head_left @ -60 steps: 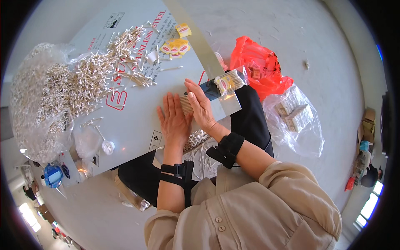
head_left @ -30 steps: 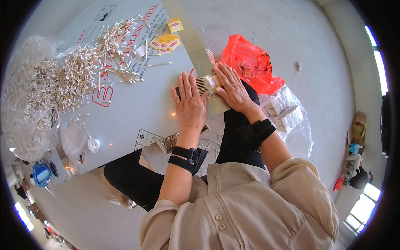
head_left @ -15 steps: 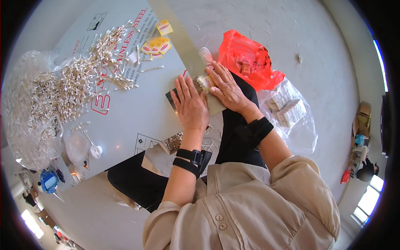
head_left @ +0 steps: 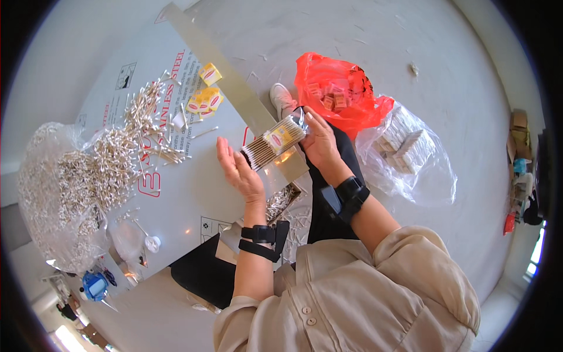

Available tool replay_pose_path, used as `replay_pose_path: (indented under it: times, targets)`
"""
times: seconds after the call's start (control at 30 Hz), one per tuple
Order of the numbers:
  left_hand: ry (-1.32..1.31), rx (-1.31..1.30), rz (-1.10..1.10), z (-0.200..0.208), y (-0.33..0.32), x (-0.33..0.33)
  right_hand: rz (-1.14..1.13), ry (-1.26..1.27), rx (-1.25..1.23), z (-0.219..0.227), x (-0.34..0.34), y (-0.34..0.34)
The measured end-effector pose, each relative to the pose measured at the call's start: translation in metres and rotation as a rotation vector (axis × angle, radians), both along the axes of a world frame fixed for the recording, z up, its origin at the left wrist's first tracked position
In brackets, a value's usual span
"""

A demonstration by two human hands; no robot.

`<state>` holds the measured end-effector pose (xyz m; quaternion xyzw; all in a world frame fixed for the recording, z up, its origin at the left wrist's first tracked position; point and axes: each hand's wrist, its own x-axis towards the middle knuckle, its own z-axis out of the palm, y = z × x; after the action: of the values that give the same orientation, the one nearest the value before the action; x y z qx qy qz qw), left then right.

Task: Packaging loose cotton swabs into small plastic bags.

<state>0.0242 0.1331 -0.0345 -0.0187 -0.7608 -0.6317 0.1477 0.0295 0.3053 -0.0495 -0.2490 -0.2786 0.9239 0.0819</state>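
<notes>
On your left, a clear plastic bag [head_left: 38,188] bulges with loose swabs [head_left: 111,161], which spill onto the table [head_left: 187,193]. Right of them, at the far side, lie small yellow cards [head_left: 204,101]. Nearer to you, your left hand [head_left: 241,176] is open, fingers straight, beside the left end of the swab packet [head_left: 275,142]; whether it touches, I cannot tell. The packet is tilted between your hands, over the table's near right corner. Your right hand [head_left: 321,145] is at its right end, but I cannot tell whether your fingers pinch it. Farther right sits a red bag [head_left: 366,111].
</notes>
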Motion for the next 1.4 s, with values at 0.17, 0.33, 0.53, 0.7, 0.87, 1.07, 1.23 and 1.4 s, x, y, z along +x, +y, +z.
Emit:
replay_pose_path:
  times: [0.17,0.33,0.53,0.7,0.87,1.07,1.23,1.4]
  targets:
    - [-0.068,0.278,-0.016,-0.001,0.022,-0.007,0.121,0.038,0.016,-0.001,-0.022,-0.002]
    - [-0.048,0.360,0.068,0.000,0.029,-0.004,0.081,-0.039,0.028,0.007,-0.019,-0.010]
    - [-0.082,0.415,0.021,0.001,0.060,-0.006,0.082,0.021,0.041,0.004,-0.018,-0.011]
    - [-0.119,0.516,0.000,0.004,0.073,-0.015,0.082,0.034,0.099,0.004,-0.017,-0.014]
    - [-0.060,0.383,0.006,0.000,0.070,-0.008,0.060,0.073,-0.128,0.005,-0.013,-0.007]
    - [-0.181,0.468,-0.127,0.012,0.072,0.032,-0.021,0.065,-0.191,0.010,0.003,-0.009]
    - [-0.268,0.690,-0.024,0.024,0.078,0.025,0.004,0.046,-0.084,0.013,-0.007,-0.018]
    - [-0.321,0.866,-0.018,0.014,0.071,0.015,0.005,0.053,-0.069,0.008,-0.008,-0.021]
